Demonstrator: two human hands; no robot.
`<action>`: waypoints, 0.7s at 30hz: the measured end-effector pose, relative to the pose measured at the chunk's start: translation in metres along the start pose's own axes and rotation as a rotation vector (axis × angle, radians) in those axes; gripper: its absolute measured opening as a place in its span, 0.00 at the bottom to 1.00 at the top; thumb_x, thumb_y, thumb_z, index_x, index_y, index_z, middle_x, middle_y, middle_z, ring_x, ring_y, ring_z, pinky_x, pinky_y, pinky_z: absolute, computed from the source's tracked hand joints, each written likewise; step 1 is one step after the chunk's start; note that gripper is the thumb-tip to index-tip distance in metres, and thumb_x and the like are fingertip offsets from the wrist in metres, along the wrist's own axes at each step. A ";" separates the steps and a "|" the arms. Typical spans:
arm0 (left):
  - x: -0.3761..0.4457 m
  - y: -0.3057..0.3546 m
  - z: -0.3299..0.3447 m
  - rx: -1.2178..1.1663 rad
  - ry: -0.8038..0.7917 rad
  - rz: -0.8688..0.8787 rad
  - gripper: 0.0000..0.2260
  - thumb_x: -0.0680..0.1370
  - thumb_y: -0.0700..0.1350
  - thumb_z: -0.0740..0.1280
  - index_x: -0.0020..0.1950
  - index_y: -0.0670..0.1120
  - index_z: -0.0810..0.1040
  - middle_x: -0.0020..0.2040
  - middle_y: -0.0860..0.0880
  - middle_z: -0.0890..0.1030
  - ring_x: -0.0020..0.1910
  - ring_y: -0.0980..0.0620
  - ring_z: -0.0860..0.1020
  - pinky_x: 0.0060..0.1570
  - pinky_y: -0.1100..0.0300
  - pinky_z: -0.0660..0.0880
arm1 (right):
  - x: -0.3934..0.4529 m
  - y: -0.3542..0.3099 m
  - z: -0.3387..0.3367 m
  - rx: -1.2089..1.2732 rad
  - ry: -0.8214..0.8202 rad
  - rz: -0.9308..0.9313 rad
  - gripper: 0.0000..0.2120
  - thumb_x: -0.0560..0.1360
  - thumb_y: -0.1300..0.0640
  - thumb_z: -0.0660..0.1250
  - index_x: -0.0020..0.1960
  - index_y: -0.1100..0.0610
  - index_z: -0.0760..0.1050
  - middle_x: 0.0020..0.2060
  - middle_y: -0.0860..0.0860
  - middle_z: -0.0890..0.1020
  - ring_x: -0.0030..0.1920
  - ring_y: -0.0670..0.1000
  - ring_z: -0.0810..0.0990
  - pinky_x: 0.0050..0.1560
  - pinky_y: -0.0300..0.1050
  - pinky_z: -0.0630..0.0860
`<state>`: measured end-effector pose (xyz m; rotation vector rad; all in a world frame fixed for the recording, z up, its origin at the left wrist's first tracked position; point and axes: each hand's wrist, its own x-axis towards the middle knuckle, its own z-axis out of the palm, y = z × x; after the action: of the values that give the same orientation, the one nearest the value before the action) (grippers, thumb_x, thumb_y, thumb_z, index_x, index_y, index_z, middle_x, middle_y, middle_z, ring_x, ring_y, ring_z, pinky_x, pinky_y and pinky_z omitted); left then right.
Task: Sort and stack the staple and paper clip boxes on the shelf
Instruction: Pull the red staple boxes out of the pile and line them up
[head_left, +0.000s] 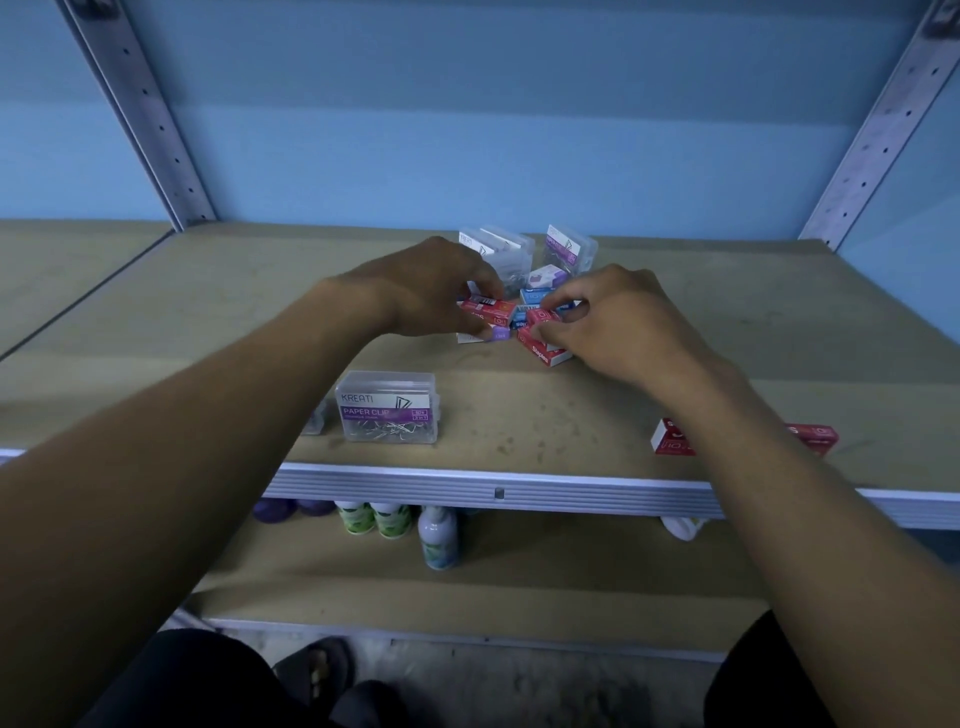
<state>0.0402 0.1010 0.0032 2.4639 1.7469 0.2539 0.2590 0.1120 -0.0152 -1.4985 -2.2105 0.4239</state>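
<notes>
Staple boxes and paper clip boxes lie in a loose heap at the middle of the upper shelf (649, 291), toward 12 o'clock from the person.

In the heap, counted as far as they show:
- three clear paper clip boxes standing at the back: two close together (501, 249) and one (569, 249) at their 3 o'clock;
- one small purple-topped box (545, 276) just in front of those;
- at least two red staple boxes: one (488, 309) under the left hand, one (543, 351) marked "Staples" under the right hand;
- blue staple boxes (535, 296) between the hands; their number cannot be told;
- a purple and white box (493, 335) at 6 o'clock of the left-hand red box.

The left hand (436, 291) curls over the heap's left side, its grip closed on the red box there. The right hand (618, 322) pinches a small red box (543, 315) between thumb and fingers, touching the heap's right side.

Apart from the heap, near the shelf's front edge:
- one clear paper clip box (387, 408) at 7 o'clock of the heap, with a second clear box (316, 418) mostly hidden behind the left forearm;
- red staple boxes (672, 439) at 4 o'clock, partly covered by the right forearm, so their count is unclear.

On the lower shelf (571, 566) stand three white bottles (389, 519) and two purple objects (291, 509).
</notes>
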 end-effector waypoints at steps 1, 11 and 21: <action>0.000 -0.001 0.001 -0.004 0.010 -0.001 0.19 0.73 0.56 0.73 0.63 0.55 0.80 0.60 0.54 0.80 0.51 0.56 0.74 0.49 0.63 0.70 | 0.001 0.000 0.000 0.005 -0.002 0.008 0.18 0.70 0.41 0.75 0.58 0.44 0.84 0.59 0.51 0.84 0.57 0.50 0.81 0.56 0.39 0.76; -0.003 0.011 -0.005 -0.008 0.042 0.042 0.14 0.72 0.51 0.75 0.57 0.51 0.85 0.51 0.53 0.85 0.43 0.55 0.78 0.47 0.61 0.74 | -0.001 0.001 -0.002 0.100 -0.034 0.015 0.22 0.68 0.51 0.80 0.60 0.45 0.80 0.54 0.51 0.83 0.52 0.49 0.81 0.44 0.37 0.71; -0.013 0.018 -0.013 0.027 0.060 0.032 0.09 0.79 0.48 0.67 0.57 0.50 0.84 0.53 0.52 0.84 0.46 0.55 0.78 0.45 0.59 0.72 | -0.008 0.005 -0.006 0.143 -0.004 0.013 0.08 0.73 0.56 0.75 0.52 0.51 0.86 0.44 0.50 0.86 0.36 0.45 0.80 0.48 0.40 0.80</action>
<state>0.0498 0.0829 0.0187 2.5306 1.7463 0.3129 0.2689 0.1063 -0.0137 -1.4385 -2.1258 0.5773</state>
